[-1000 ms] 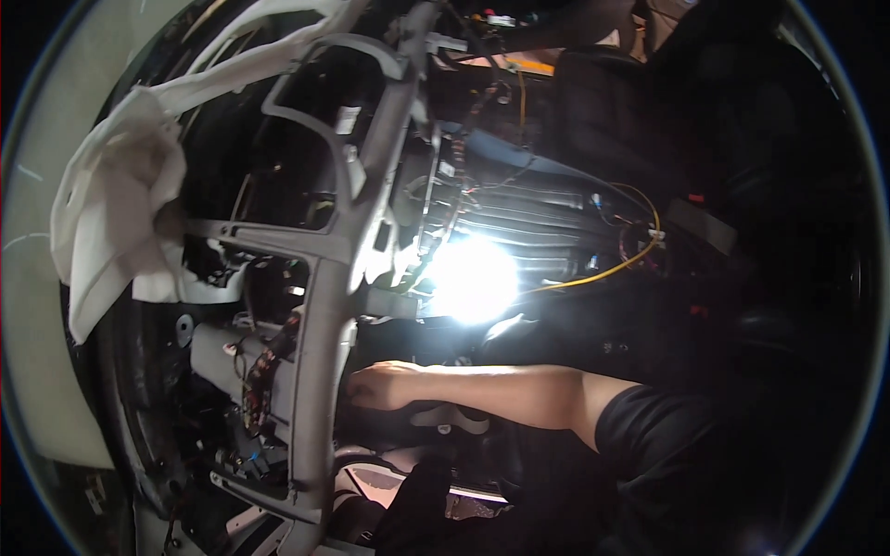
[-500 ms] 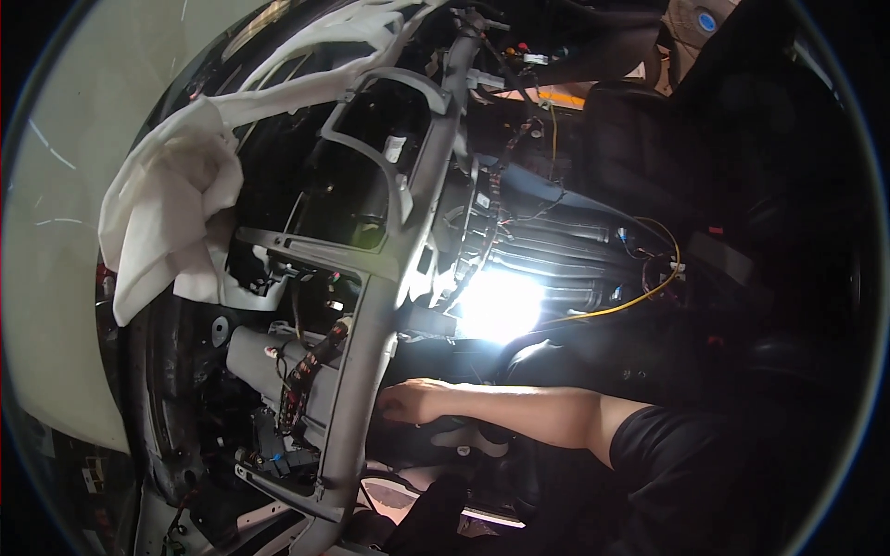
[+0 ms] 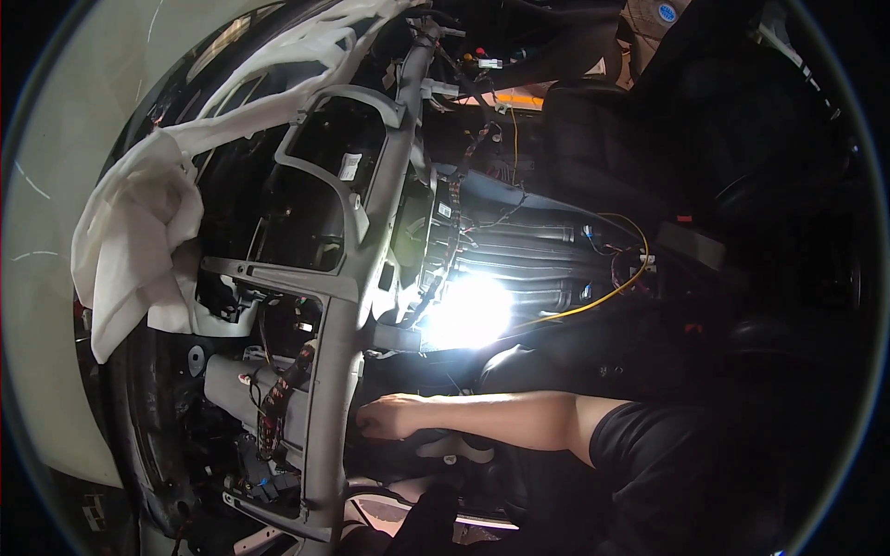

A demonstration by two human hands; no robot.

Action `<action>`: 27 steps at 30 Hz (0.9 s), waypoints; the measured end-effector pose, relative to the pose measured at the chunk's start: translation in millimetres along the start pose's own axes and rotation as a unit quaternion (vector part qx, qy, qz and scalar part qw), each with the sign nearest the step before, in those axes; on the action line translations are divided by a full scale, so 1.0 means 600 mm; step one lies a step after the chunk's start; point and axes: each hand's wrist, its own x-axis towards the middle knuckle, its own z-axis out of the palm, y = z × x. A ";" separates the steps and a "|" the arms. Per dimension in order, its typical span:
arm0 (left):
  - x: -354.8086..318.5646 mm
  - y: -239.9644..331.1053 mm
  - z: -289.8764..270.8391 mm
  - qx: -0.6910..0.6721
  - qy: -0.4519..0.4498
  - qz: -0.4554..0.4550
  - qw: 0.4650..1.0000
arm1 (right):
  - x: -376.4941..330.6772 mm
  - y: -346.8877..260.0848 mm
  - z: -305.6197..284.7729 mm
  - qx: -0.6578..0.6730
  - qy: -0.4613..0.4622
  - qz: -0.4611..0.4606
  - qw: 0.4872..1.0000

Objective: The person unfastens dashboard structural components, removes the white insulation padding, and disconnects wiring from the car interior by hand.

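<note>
My right hand (image 3: 388,417) reaches in from the right, its bare forearm below a black sleeve (image 3: 649,454). It is beside the lower part of a long grey metal crossbeam (image 3: 329,403) in a stripped car interior. The fingers are curled inward, and their tips are in shadow. Whatever they may hold cannot be made out. Past the beam are a grey plastic housing (image 3: 243,389) and a taped wiring harness (image 3: 274,417). My left hand is not in view.
A glaring white light (image 3: 468,310) shines near the middle. White padded sheeting (image 3: 139,236) drapes over the far left. A yellow cable (image 3: 593,304) loops towards the dark seats (image 3: 593,130) on the right. Loose wires (image 3: 454,218) hang along the beam.
The whole view has shifted, so the scene appears farther left and, in its lower part, slightly lower. My right hand stays beside the crossbeam with its fingers curled.
</note>
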 end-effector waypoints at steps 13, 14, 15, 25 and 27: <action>-0.012 0.008 0.008 0.048 0.061 0.012 0.997 | 0.008 0.015 0.009 -0.029 0.025 -0.044 0.998; -0.014 0.008 0.009 0.052 0.065 0.013 0.996 | 0.008 0.017 0.011 -0.040 0.036 -0.063 0.997; -0.015 0.009 0.009 0.055 0.070 0.014 0.996 | 0.009 0.018 0.013 -0.041 0.036 -0.063 0.997; -0.034 -0.016 -0.003 0.103 0.117 0.014 0.988 | 0.009 0.015 0.019 -0.025 0.028 -0.051 0.998; -0.032 0.008 -0.018 0.108 0.124 0.021 0.986 | 0.008 0.016 0.014 -0.020 0.023 -0.032 0.999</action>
